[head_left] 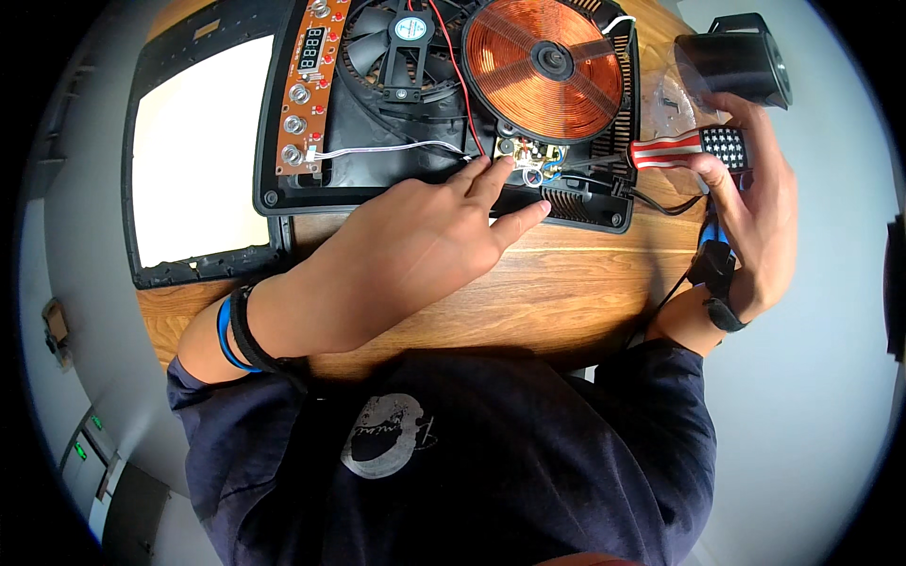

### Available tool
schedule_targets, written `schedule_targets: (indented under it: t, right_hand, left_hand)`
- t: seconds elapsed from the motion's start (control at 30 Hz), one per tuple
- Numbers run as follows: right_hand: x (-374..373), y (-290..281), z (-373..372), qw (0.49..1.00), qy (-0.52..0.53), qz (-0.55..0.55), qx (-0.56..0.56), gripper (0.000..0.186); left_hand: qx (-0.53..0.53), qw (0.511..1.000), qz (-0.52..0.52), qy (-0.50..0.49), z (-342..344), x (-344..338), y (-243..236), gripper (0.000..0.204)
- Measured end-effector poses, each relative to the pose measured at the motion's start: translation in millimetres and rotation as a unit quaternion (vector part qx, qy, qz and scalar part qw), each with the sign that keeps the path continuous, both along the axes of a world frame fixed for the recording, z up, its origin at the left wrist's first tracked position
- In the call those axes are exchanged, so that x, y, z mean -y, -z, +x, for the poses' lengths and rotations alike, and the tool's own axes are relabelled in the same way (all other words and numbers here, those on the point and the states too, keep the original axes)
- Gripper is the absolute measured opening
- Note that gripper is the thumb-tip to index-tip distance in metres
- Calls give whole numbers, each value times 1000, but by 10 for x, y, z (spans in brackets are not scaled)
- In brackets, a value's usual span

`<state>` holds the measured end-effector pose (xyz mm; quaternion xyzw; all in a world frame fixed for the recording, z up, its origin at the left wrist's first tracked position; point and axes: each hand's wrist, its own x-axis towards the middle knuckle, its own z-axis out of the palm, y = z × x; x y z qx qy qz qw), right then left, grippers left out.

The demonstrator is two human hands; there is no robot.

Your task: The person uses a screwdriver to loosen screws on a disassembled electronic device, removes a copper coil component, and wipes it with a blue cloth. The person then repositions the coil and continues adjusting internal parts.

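Head view: right hand [766,193] clamps its grip on the screwdriver [672,150], shaft aimed at the circuit board [517,151] beside the copper coil [505,71]; left hand [429,222], grip apart, should steady the housing [368,172] gently.

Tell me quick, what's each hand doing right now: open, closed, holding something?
Left hand: open, fingers extended to the circuit board; no held object visible.
Right hand: closed around the striped handle of a screwdriver.

A black container [741,68] sat at the upper right; a small green sign [80,451] glowed lower left.
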<state>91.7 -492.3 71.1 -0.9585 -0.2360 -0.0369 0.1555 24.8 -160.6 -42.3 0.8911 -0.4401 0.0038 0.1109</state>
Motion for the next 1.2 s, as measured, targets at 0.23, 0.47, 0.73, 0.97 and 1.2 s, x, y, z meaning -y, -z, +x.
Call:
schedule_targets:
  t: [0.23, 0.47, 0.73, 0.97, 1.2]
  right_hand:
    - [72, -46, 31, 972, -209, 106, -29, 35]
    - [29, -15, -22, 999, 15, 12, -27, 49]
    - [30, -4, 39, 986, -150, 62, 26, 44]
    - [-106, -5, -66, 980, -173, 56, 83, 38]
    - [-241, 28, -279, 972, -204, 63, 101, 39]
  left_hand:
    - [-1, 1000, -1, -2, -7, 15, 28, 68]
    - [7, 999, -34, 26, 24, -32, 22, 62]
    - [17, 999, -39, 28, 27, -32, 58, 62]
    - [15, 1000, 9, 8, -4, -2, 49, 68]
    - [23, 1000, 9, 10, -6, -7, 28, 66]
